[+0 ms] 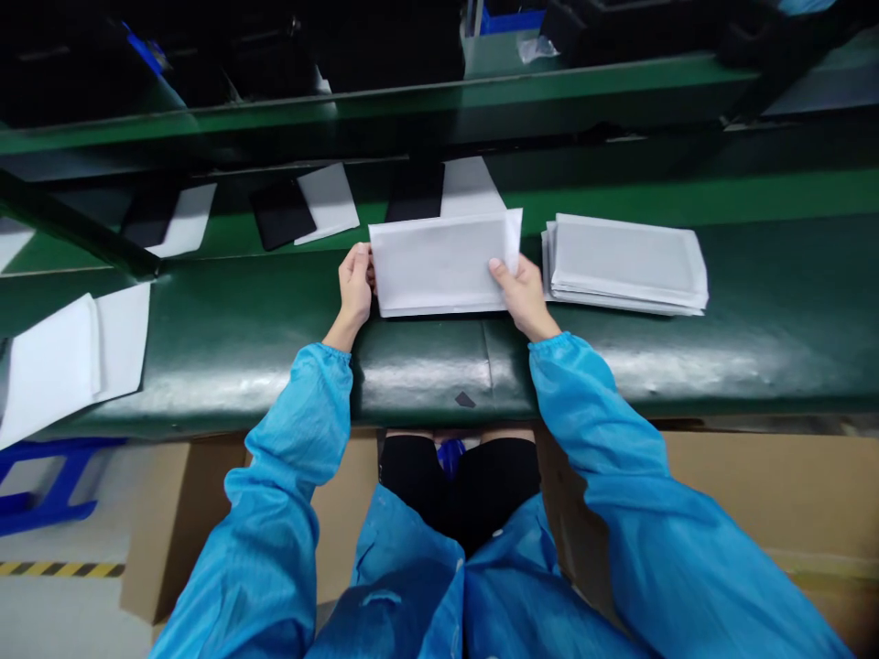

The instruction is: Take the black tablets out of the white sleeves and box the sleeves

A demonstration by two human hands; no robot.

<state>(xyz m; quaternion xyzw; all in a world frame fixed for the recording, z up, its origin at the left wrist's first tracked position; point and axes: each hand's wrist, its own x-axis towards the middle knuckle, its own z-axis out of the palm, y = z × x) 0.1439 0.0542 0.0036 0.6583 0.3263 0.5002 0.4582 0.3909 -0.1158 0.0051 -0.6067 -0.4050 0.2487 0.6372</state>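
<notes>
The left hand (356, 282) is holding the left short edge of a white flat packet (439, 265) with a narrow grip, its fingers partly hiding behind this edge. The right hand (523, 291) is pinching the same packet near its right end, the thumb lying on the face. The packet is standing out between the back and front edges of the green surface (240, 320); whether its lower edge is touching there, I cannot tell. Just beside the right hand, a stack of white packets (624, 256) is lying nearer to the back edge. Beyond this edge, black flat pieces (283, 212) are lying in a row with white sheets (328, 201). Other white sheets (59, 361) are lying toward the left end, and a small dark scrap (465, 400) is lying near the front edge.
</notes>
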